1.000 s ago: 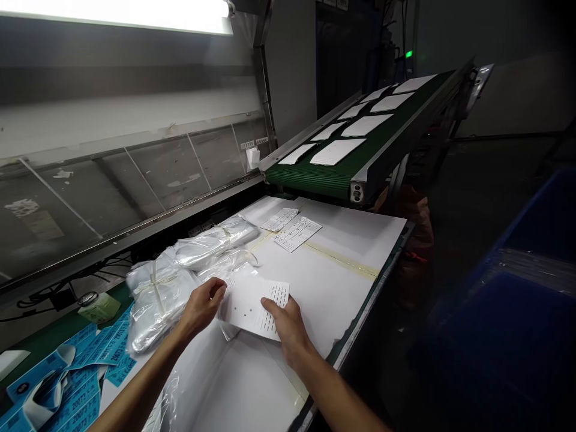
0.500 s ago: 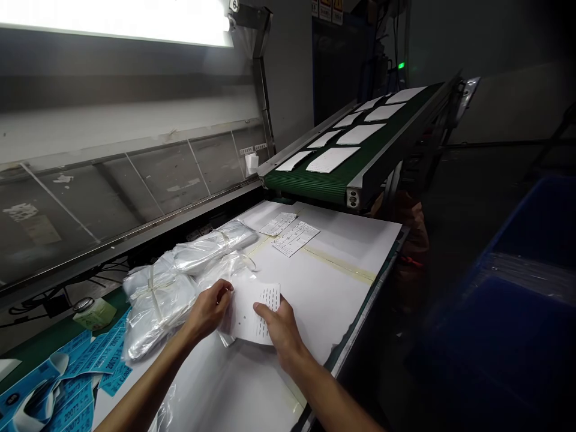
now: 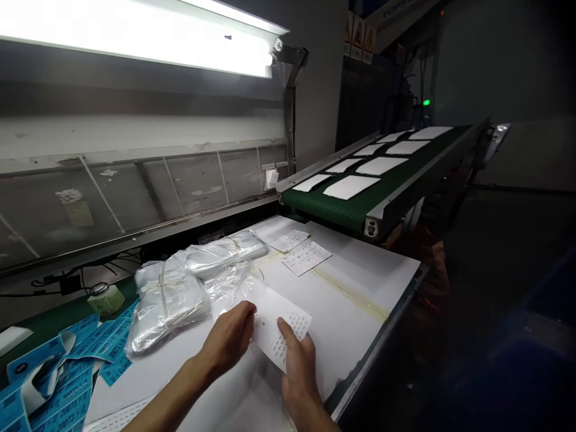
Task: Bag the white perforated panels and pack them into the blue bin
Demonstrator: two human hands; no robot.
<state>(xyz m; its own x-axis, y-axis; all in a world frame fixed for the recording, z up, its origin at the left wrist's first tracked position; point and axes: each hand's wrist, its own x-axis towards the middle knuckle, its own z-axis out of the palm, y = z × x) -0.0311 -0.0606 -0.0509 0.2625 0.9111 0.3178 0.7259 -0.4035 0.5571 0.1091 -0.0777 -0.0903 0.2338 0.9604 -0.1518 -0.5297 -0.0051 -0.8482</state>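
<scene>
Both my hands hold a white perforated card (image 3: 279,324) by its edges, tilted up off the white work surface (image 3: 355,288). My left hand (image 3: 229,343) grips its left edge. My right hand (image 3: 299,366) has its thumb on top of the card, near a patch of small slots. Behind the card lies a clear plastic bag (image 3: 226,289). Silvery plastic-wrapped bundles (image 3: 165,309) tied with string sit to the left of my left hand. Two printed perforated sheets (image 3: 306,258) lie farther up the surface, out of reach of both hands.
A green conveyor belt (image 3: 378,180) carrying several white cards ends just past the far edge of the surface. Blue printed tags (image 3: 58,372) and a small bottle (image 3: 105,299) lie at the left. A dark blue bin (image 3: 526,366) stands low at the right.
The card has lifted and tilted between my hands, and my right hand has moved down its edge. The whole view has swung, shifting the scene to the right.
</scene>
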